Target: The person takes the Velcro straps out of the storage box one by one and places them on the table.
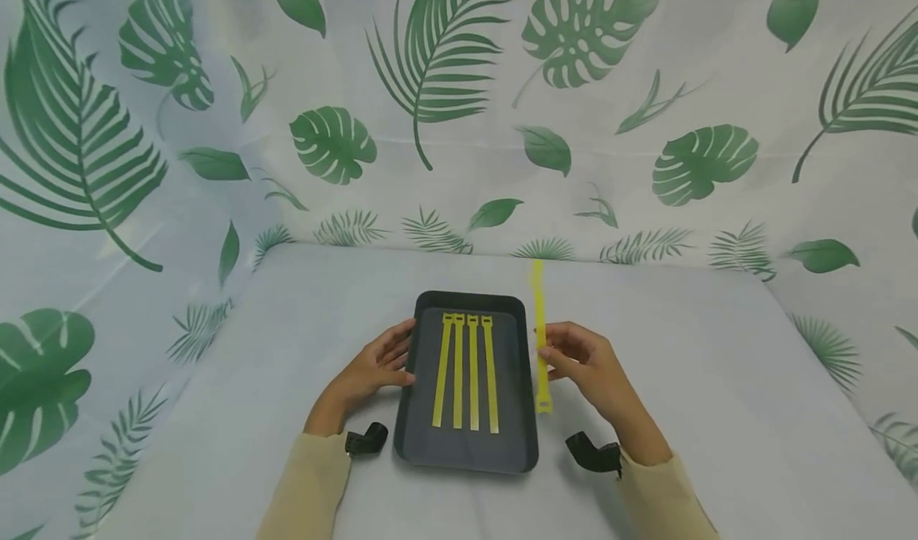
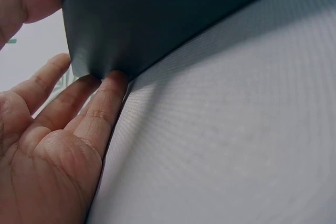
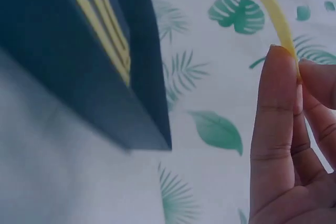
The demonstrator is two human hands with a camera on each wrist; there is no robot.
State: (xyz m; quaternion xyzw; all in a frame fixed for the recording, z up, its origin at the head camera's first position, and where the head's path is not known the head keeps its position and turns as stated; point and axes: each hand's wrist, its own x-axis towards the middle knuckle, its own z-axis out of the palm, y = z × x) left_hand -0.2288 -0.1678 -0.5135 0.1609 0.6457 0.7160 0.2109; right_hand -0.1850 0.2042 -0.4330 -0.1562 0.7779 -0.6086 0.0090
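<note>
A dark grey rectangular tray (image 1: pixel 466 452) stands on the white-covered table. Several yellow hook-and-loop cable ties (image 1: pixel 473 373) lie inside it lengthwise, side by side, slotted heads toward the far end. Along the tray's left side, my left hand (image 1: pixel 369 373) touches the outer wall with its fingertips; the fingers look fairly straight in the left wrist view. Just right of the tray, my right hand (image 1: pixel 588 365) pinches another yellow cable tie (image 1: pixel 541 309) between thumb and fingers. That strip hangs upright, its slotted head at the lower end.
A leaf-printed cloth (image 1: pixel 445 181) covers the back and sides around the white tabletop (image 1: pixel 344 285). Black wrist-worn devices (image 1: pixel 595 452) sit at both sleeve cuffs, near the tray's front corners.
</note>
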